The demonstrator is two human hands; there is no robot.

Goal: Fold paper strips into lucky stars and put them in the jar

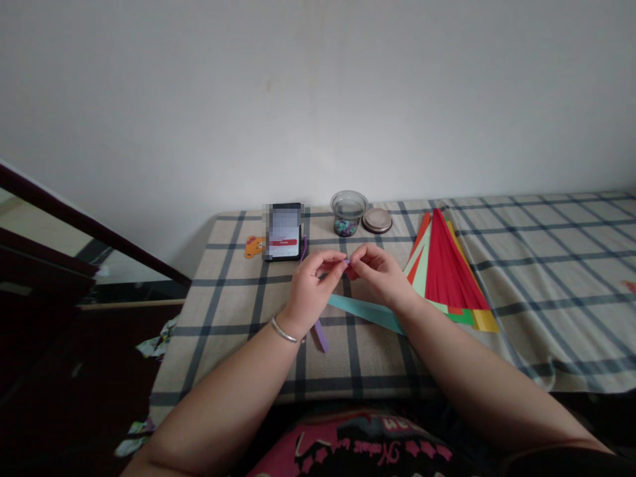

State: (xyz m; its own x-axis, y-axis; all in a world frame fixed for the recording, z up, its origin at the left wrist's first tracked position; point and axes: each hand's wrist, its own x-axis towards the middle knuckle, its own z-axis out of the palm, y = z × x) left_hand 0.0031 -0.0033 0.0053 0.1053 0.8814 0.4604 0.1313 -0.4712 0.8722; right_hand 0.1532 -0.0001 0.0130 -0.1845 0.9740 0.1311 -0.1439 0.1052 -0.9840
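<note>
The bench (228, 298) is covered by a checked cloth, on which a clear tub (348, 215) is set near the wall. Should the cloth be dragged, the lidless tub could be tipped and its small contents spilled.

Both forearms are extended from below and angled inward toward the area in front of the tub. To its right, and nearer the body, a fan of paper strips (452, 271), mostly red, is spread out; it could be disarranged by an outward sweep of the right elbow.

In front of the tub, the left hand (318, 281) and right hand (380, 271) are raised and brought almost together, wrists bent slightly inward. Nearer the body than the tub, a light blue strip (368, 313) is passed over by the right forearm and might be creased if pressed upon.

Left of the tub a phone (284, 233) is placed; just right of it lies a round lid (377, 220). Farther left, beside the phone, an orange bear figure (254, 246) is seen. A purple strip (320, 336) is partly hidden by the left hand.

Smallest of all, a purple piece (346, 261) is held directly in front of the tub, pinched between thumb and fingertip of each hand. It could be crumpled by too firm a squeeze, or lost by uneven pulling.
</note>
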